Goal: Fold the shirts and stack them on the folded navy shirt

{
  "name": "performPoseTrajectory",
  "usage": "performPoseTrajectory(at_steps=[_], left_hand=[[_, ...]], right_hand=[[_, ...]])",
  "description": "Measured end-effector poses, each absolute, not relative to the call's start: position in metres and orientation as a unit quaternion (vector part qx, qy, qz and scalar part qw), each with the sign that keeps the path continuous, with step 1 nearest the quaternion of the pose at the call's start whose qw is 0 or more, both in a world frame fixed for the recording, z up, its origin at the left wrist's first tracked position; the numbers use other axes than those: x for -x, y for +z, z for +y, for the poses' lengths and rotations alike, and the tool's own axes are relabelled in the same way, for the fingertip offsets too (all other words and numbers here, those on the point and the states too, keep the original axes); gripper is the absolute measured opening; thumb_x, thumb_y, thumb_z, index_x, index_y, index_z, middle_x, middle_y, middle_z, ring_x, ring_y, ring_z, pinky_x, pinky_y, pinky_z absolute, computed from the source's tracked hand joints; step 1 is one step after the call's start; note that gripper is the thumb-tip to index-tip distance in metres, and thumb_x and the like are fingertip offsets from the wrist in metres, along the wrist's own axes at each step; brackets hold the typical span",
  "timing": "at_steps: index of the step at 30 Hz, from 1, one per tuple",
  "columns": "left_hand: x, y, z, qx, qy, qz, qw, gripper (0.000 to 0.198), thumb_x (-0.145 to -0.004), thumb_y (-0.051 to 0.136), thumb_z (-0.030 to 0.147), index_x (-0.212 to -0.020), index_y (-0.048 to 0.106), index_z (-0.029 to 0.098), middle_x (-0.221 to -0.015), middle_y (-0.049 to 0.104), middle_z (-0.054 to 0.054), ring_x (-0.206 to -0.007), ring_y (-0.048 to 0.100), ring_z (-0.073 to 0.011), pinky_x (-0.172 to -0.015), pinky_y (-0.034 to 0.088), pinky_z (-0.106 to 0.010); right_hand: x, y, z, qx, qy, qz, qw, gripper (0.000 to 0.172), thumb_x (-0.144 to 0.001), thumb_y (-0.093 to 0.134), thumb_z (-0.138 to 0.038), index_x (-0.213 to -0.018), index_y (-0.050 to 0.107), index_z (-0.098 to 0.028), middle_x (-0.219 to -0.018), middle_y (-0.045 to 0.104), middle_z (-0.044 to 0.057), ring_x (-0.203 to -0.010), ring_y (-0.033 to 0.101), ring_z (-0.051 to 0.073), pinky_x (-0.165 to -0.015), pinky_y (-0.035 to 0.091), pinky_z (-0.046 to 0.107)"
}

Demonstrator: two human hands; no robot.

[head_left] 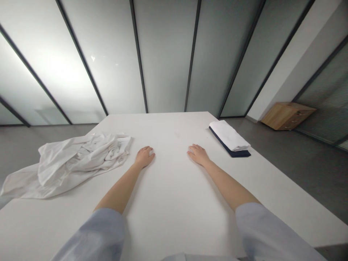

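My left hand (pixel 145 156) lies palm down on the white table (pixel 174 188), fingers stretched forward and nothing in it. Left of it is a crumpled heap of white cloth (pixel 81 161), which hangs past the table's left edge. My right hand (pixel 198 154) also rests flat on the tabletop, its fingers extended and holding nothing. Beyond it to the right lies a folded white cloth (pixel 230 136) on top of a folded dark navy cloth (pixel 239 154), near the right edge. Neither hand touches any of the cloths.
Frosted glass panels (pixel 165 54) with dark frames stand behind the table's far edge. A wooden drawer cabinet (pixel 285 116) sits on the grey floor (pixel 288 159) at the right, beside a white pillar (pixel 293 65).
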State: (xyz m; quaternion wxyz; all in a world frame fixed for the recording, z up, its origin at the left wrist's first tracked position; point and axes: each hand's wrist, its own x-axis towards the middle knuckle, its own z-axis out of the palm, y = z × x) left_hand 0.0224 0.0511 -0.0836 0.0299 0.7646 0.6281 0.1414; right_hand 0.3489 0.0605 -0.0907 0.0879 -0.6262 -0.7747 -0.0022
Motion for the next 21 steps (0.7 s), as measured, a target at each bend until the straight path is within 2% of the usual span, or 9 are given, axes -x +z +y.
performPoseTrajectory(at_steps=[12,16,21], left_hand=[[-0.022,-0.086,0.052,-0.760,0.140,0.634,0.035,0.043,-0.088,0.046,0.035,-0.124,0.057,0.016,-0.137,0.053,-0.011,-0.127,0.047,-0.0243,-0.109,0.033,-0.036],[-0.023,-0.084,0.050,-0.756,0.150,0.636,0.039,0.040,-0.086,0.048,0.035,-0.121,0.059,0.019,-0.133,0.056,-0.009,-0.123,0.050,-0.0237,-0.106,0.036,-0.036],[-0.029,-0.074,0.042,-0.724,0.178,0.667,0.004,0.043,-0.085,0.050,0.035,-0.124,0.057,0.018,-0.133,0.054,-0.011,-0.125,0.046,-0.0268,-0.106,0.035,-0.040]], right_hand=[[-0.350,-0.097,0.062,0.638,0.000,-0.765,0.086,0.042,-0.094,0.041,-0.042,-0.130,0.054,-0.026,-0.143,0.046,0.008,-0.133,0.039,0.027,-0.106,0.033,0.041],[-0.351,-0.099,0.063,0.636,-0.005,-0.767,0.087,0.044,-0.094,0.040,-0.043,-0.132,0.053,-0.024,-0.144,0.045,0.010,-0.133,0.039,0.027,-0.107,0.033,0.042],[-0.352,-0.100,0.063,0.627,-0.017,-0.773,0.098,0.043,-0.094,0.039,-0.042,-0.130,0.055,-0.022,-0.143,0.047,0.011,-0.131,0.041,0.028,-0.105,0.035,0.044]])
